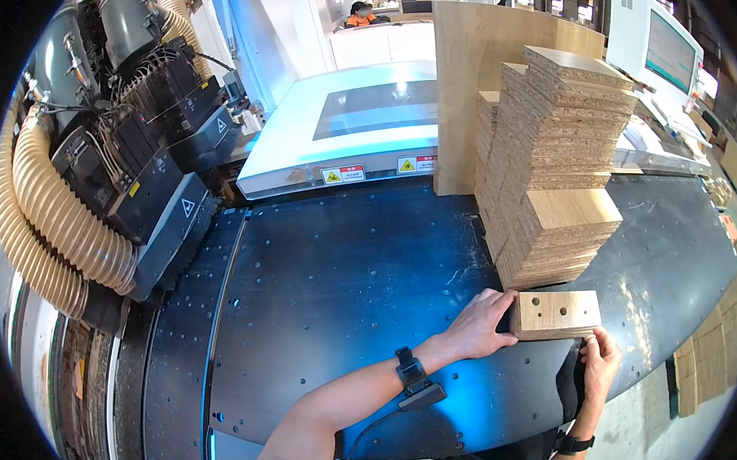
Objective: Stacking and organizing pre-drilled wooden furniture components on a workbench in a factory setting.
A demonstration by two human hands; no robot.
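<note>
Strapped forearms (pixel 317 406) reach over the black bench (pixel 325 269), where our left hand (pixel 482 323) grips the left end of a drilled wood block (pixel 551 323); our right hand (pixel 600 359) bends at its near right corner, its hold unclear. Shoving it backward could jolt and topple the tall board stack (pixel 547 164) just behind. We count two hands, two straps (pixel 410 368), one block, one stack, four visible holes (pixel 563 311).
</note>
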